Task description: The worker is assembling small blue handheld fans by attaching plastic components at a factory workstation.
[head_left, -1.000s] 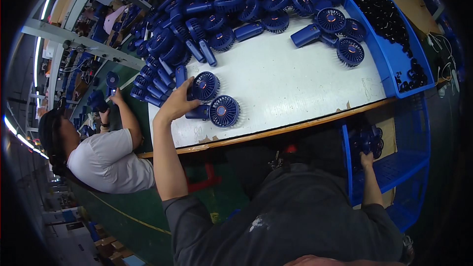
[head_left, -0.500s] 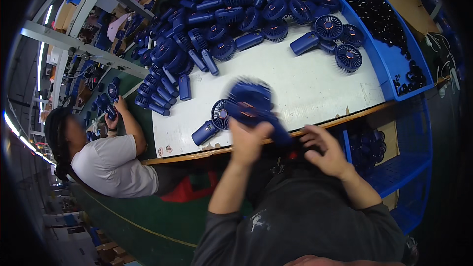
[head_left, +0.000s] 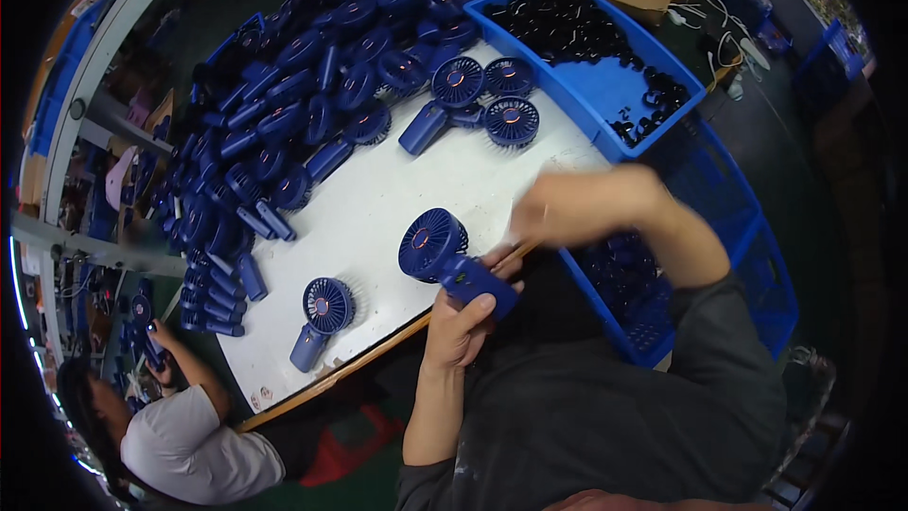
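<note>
My left hand (head_left: 454,333) grips a dark blue handheld fan (head_left: 431,244) by its handle, with the thumb across the handle's face. The fan's round head points up and away, over the front edge of the white table (head_left: 388,185). Smeared by motion, my right hand (head_left: 582,203) hangs over the table's right front corner, short of the blue bin (head_left: 582,99); its fingers cannot be made out. Another blue fan (head_left: 328,305) lies on the table to the left of the held one.
A large heap of blue fans (head_left: 303,85) covers the table's far left side. Several more fans (head_left: 459,82) lie near the bin, which holds small black parts (head_left: 567,24). Below stands a blue crate (head_left: 605,317). At lower left a co-worker (head_left: 194,435) handles a fan.
The view has swung to the right. My left hand now holds the fan steady by its handle, head upward. The right hand has moved from near my body out toward the bin.
</note>
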`<action>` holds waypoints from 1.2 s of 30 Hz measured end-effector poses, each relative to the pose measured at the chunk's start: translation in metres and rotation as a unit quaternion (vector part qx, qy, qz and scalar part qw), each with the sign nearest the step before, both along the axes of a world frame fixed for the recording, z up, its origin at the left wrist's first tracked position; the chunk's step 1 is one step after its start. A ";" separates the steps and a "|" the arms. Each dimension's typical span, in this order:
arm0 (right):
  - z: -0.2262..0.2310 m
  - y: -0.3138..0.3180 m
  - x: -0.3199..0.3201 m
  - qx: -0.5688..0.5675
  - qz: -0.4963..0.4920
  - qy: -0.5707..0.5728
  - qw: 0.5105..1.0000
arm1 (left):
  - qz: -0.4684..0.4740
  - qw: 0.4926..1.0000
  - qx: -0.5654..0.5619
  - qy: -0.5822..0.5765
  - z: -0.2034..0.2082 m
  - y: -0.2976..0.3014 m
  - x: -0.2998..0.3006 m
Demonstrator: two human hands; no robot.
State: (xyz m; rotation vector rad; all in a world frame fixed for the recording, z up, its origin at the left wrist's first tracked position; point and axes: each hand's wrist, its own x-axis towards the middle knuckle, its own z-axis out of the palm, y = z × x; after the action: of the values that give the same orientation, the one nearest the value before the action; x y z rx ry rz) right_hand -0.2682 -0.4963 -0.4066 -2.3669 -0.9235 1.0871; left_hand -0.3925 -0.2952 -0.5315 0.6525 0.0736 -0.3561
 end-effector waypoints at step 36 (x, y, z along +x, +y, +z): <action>-0.085 0.074 -0.041 0.423 0.030 -0.304 0.853 | -0.008 0.999 0.041 -0.027 -0.012 0.033 -0.018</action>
State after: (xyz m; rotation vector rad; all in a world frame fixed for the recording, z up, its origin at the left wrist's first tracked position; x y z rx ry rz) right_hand -0.3093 -0.4223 -0.4921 -1.8833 -1.3277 -0.1492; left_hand -0.4108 -0.2620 -0.5434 0.7433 0.0324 -0.3520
